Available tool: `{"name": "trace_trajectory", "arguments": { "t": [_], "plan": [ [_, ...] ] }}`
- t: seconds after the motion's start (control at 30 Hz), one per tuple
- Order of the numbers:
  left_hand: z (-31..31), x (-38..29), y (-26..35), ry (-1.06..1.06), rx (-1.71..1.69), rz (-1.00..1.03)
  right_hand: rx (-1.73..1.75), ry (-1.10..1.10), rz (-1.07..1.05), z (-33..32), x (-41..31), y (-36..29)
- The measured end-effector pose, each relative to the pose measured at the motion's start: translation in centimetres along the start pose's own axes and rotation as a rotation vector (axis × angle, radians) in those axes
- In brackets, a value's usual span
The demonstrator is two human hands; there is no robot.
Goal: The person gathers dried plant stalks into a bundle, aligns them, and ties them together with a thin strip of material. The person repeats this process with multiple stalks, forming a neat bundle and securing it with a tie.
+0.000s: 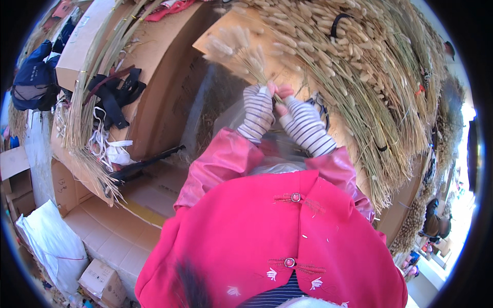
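Note:
My left hand (258, 109), in a striped fingerless glove, grips a small bunch of dried bunny-tail grass (256, 63) by the stems just under the heads. The fluffy cream heads fan up and to the left, a little blurred. My right hand (304, 121), gloved alike, pinches the same stems lower down, close against the left. Beneath the bunch lies a wooden board (231, 32). A pair of scissors (322, 109) with dark handles appears to rest beside my right hand, partly hidden by it.
A large heap of dried bunny-tail grass (346, 69) covers the right side. At left, more stems (83, 119), black straps (115, 92) and white cord (101, 134) lie on cardboard (154, 42). Below stands an open cardboard box (111, 223). Another person (437, 223) is far right.

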State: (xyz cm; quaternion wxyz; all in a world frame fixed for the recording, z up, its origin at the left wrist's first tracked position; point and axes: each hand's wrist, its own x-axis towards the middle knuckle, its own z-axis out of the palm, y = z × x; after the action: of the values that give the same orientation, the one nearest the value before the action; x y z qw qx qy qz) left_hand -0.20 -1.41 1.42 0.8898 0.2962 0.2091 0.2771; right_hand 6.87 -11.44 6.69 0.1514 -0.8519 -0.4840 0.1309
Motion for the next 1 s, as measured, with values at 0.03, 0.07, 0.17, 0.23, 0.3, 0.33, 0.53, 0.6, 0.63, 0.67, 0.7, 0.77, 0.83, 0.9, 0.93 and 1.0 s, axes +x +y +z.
{"name": "trace_trajectory", "arguments": {
  "t": [0.03,0.07,0.17,0.23,0.3,0.33,0.53,0.6,0.63,0.67,0.7,0.77,0.83,0.9,0.93,1.0],
  "plan": [
    [-0.3,0.2,0.1,-0.012,0.235,0.092,0.246,0.107,-0.018,-0.4,0.4,0.2],
    [-0.2,0.2,-0.2,-0.01,0.121,0.074,0.403,0.114,0.032,-1.9,0.8,1.2],
    [0.1,0.2,-0.3,0.022,0.039,0.059,0.923,0.139,0.293,-5.9,0.7,2.6],
    [0.3,0.2,0.0,0.009,0.06,0.069,0.787,-0.014,0.264,-7.3,-0.2,2.5],
    [0.4,0.1,0.2,-0.048,0.055,0.107,0.611,-0.187,0.205,-7.3,-1.1,1.8],
    [0.4,0.1,0.3,-0.042,0.108,0.082,0.308,-0.033,-0.099,-6.4,-0.7,1.2],
    [0.4,0.9,0.2,-0.044,0.075,0.15,0.056,-0.046,-0.147,-5.1,-1.9,0.1],
    [0.6,1.1,0.1,-0.006,-0.012,0.085,0.008,-0.028,-0.158,-4.9,-2.2,0.1],
    [0.7,1.1,0.1,0.006,-0.026,0.069,0.008,0.024,-0.213,-4.7,-2.2,0.2],
    [0.8,1.1,0.1,0.015,-0.037,0.051,0.034,0.061,-0.211,-4.2,-2.1,0.1],
    [0.9,1.0,0.2,0.006,-0.062,0.046,0.024,0.103,-0.188,-3.8,-2.0,0.0],
    [1.1,1.0,0.6,0.015,-0.063,0.008,0.026,0.195,-0.187,-3.2,-1.5,0.1],
    [1.3,0.8,1.1,0.015,-0.059,0.005,0.105,0.24,-0.222,-3.3,-1.1,0.0],
    [1.7,0.8,1.4,0.005,-0.044,0.026,0.187,0.258,-0.197,-4.3,-0.6,-0.2],
    [2.1,0.6,1.5,0.013,-0.051,0.028,0.225,0.288,-0.242,-4.9,-0.2,-0.5],
    [2.8,0.4,1.6,0.027,-0.033,0.077,0.266,0.289,-0.246,-6.2,1.2,-1.3]
  ]
}}
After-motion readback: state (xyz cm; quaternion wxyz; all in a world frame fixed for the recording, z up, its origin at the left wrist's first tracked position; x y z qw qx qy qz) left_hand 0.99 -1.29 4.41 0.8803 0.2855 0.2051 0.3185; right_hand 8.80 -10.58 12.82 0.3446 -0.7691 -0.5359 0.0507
